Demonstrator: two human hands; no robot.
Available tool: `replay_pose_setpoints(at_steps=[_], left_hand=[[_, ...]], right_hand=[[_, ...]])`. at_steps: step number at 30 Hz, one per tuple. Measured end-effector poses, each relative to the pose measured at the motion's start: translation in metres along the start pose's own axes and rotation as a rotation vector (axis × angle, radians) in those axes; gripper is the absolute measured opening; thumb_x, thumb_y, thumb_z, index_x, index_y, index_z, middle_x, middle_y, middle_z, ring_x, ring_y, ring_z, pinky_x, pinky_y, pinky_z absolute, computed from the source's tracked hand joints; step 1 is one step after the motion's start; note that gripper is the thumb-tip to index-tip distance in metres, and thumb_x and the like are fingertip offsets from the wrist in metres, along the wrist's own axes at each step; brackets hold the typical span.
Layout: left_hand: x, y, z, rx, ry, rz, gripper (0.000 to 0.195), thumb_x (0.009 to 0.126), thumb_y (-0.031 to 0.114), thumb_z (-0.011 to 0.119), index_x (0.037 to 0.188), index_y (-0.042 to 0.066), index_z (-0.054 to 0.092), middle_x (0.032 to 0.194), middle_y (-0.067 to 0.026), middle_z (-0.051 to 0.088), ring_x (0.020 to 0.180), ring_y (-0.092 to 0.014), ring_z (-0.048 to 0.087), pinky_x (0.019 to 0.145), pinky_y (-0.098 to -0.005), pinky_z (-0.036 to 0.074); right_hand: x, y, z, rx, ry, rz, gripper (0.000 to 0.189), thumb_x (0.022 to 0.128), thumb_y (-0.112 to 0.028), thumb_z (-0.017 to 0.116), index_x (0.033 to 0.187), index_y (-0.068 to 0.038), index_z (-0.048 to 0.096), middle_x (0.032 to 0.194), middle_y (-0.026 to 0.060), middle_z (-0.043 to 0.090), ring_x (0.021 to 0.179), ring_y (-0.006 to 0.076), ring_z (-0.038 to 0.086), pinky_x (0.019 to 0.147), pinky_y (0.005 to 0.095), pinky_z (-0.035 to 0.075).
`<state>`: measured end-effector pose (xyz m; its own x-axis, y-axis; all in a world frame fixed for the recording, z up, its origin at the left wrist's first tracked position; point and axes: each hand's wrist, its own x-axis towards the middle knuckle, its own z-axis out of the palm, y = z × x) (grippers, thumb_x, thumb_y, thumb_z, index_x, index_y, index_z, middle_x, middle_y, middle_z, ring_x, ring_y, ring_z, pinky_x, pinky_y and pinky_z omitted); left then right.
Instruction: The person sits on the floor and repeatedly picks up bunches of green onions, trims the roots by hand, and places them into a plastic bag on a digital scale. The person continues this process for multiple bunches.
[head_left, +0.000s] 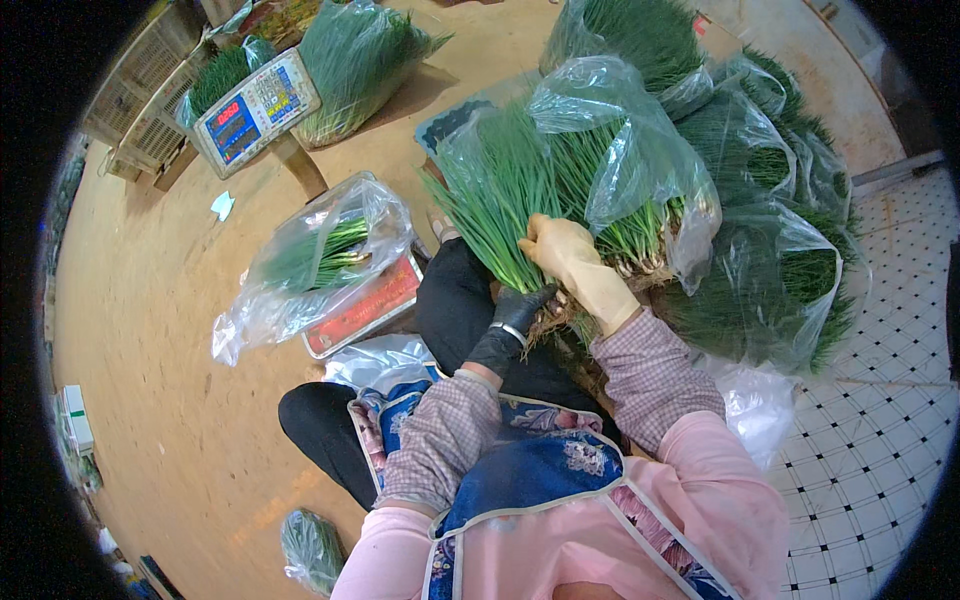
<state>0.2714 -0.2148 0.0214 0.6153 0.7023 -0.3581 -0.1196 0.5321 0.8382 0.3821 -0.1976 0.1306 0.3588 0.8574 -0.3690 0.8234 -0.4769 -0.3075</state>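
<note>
My left hand (517, 315), in a black glove, grips a bunch of green onions (510, 225) near the white root ends; the roots hang over its far side. My right hand (562, 251), in a cream rubber glove, lies against the stalks just above, its fingers curled; whether it grips any is unclear. Behind and right of it, more green onions (630, 240) lie partly under a clear plastic bag (622, 135). On the left, an open clear bag (360, 202) with some green onions (337, 251) rests on the red-topped platform (367, 304) of a digital scale.
The scale's display (255, 112) stands on a post. Bagged green onions crowd the right (757, 285) and stand at the back (360, 67). Plastic crates (157, 112) are at the upper left. A small filled bag (311, 551) lies on the floor, lower left.
</note>
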Motion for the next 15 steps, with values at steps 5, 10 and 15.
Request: replay_pose_setpoints(at_steps=[5, 10, 15], left_hand=[[0.008, -0.013, -0.003, -0.041, 0.025, 0.037, 0.031, 0.072, 0.008, 0.068, 0.098, -0.002, 0.054, 0.088, -0.0074, 0.061, 0.075, -0.016, 0.057, 0.065, -0.0285, 0.046], [0.011, -0.015, -0.008, -0.032, 0.112, 0.023, 0.029, 0.074, 0.009, 0.067, 0.098, -0.001, 0.055, 0.092, -0.0075, 0.06, 0.079, -0.017, 0.056, 0.067, -0.0304, 0.046], [0.012, -0.016, -0.014, 0.18, 0.147, 0.031, 0.025, 0.078, 0.015, 0.063, 0.098, 0.001, 0.055, 0.085, -0.0041, 0.06, 0.073, -0.012, 0.055, 0.063, -0.0259, 0.046]], right_hand=[[-0.003, 0.014, 0.01, 0.191, 0.191, -0.296, 0.023, 0.078, -0.026, 0.056, 0.087, -0.005, 0.056, 0.082, 0.0151, 0.06, 0.076, 0.0324, 0.057, 0.068, 0.0397, 0.044], [-0.021, 0.015, 0.015, 0.66, 0.139, -0.243, 0.019, 0.077, -0.023, 0.06, 0.083, -0.005, 0.058, 0.071, 0.0093, 0.058, 0.064, 0.0195, 0.054, 0.061, 0.0303, 0.043], [-0.043, 0.023, 0.026, 0.952, 0.059, -0.283, 0.016, 0.079, -0.019, 0.06, 0.078, -0.004, 0.054, 0.068, 0.0056, 0.057, 0.063, 0.0142, 0.053, 0.059, 0.0274, 0.043]])
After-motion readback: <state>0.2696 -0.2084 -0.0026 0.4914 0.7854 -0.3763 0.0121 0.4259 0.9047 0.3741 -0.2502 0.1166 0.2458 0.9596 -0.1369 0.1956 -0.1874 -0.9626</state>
